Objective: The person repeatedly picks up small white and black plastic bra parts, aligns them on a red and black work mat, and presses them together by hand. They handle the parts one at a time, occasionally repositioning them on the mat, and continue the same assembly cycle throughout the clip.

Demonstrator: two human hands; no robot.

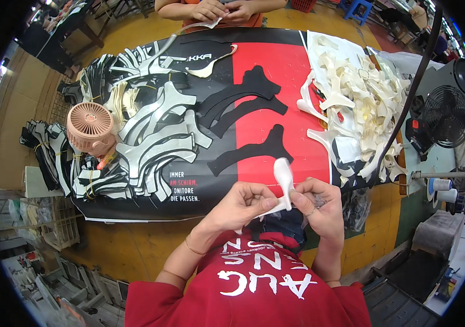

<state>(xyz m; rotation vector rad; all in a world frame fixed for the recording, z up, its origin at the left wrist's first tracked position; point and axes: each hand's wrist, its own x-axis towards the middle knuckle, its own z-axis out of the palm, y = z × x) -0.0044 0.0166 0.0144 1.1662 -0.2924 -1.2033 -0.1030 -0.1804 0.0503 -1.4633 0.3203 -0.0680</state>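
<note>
Item: white curved cut piece (284, 175), pinched at its lower end between left hand (242, 204) and right hand (319, 203), both closed on it. Beyond the grip lay black cut shapes (254, 150); right of it, a heap of cream offcuts (363, 103).

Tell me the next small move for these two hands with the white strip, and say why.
Probably keep peeling: the left hand and right hand pinch the lower end of the white strip close together, as if parting a backing, and its upper end stands free above them. Black pieces lie bare on the red sheet, and a pile of pale scraps lies at the right.
</note>
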